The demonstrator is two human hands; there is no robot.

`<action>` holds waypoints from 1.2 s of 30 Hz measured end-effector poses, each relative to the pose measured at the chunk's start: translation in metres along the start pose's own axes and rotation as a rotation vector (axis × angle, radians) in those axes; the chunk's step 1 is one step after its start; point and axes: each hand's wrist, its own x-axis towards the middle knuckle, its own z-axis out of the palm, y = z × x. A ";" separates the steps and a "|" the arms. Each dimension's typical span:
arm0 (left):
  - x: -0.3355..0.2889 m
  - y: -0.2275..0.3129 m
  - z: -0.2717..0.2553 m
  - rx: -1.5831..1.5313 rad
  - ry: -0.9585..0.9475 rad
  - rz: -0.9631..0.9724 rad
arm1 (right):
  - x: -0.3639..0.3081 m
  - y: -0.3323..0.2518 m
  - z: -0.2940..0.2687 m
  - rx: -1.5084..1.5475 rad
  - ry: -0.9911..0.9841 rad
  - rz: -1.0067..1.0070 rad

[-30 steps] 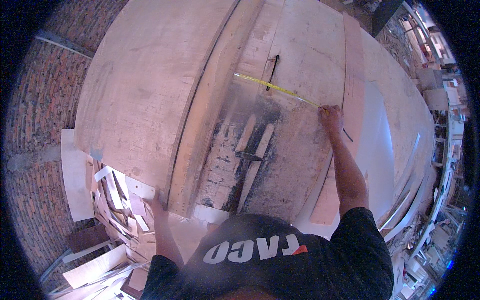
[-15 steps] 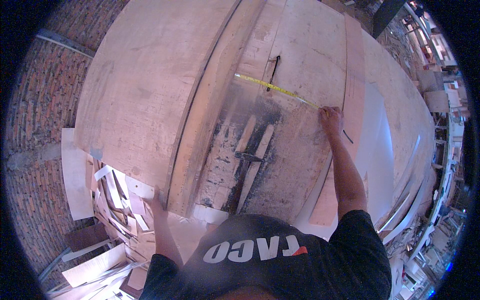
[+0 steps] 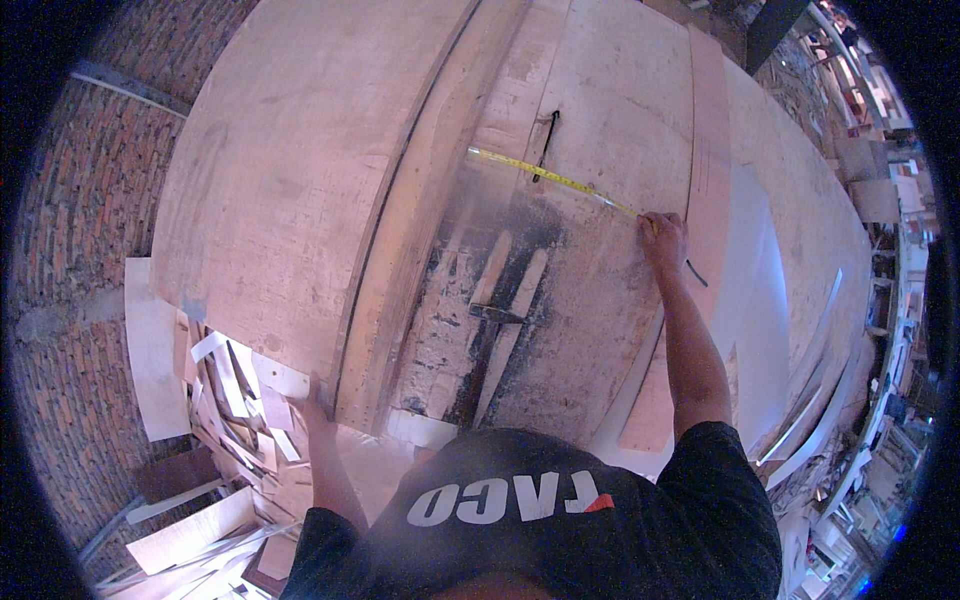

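A yellow tape measure [image 3: 555,178] lies stretched across a big worn wooden work surface [image 3: 590,110]. My right hand [image 3: 662,240] reaches far out and holds the tape's near end down on the wood, beside a long thin board [image 3: 706,150]. My left hand [image 3: 312,405] rests low at the near left corner of a large plywood sheet [image 3: 290,180], its fingers on the sheet's edge. A thick plank [image 3: 415,220] runs along the sheet's right side.
A dark metal clamp [image 3: 547,140] lies by the tape. A small dark tool [image 3: 497,315] rests on the stained patch near me. Wood offcuts [image 3: 230,380] are piled at lower left against a brick wall [image 3: 70,250]. Stacked boards and clutter line the right side.
My right hand and the tape have hardly shifted. My left hand has stayed at the sheet's corner.
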 end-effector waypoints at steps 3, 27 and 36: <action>0.002 -0.003 -0.003 -0.020 0.005 -0.031 | 0.000 0.000 0.000 0.011 0.006 0.007; -0.023 0.014 0.017 -0.061 -0.028 -0.042 | -0.001 0.007 0.008 0.008 0.071 -0.021; -0.013 0.004 0.009 -0.052 -0.010 0.011 | -0.001 0.008 0.010 0.009 0.068 -0.004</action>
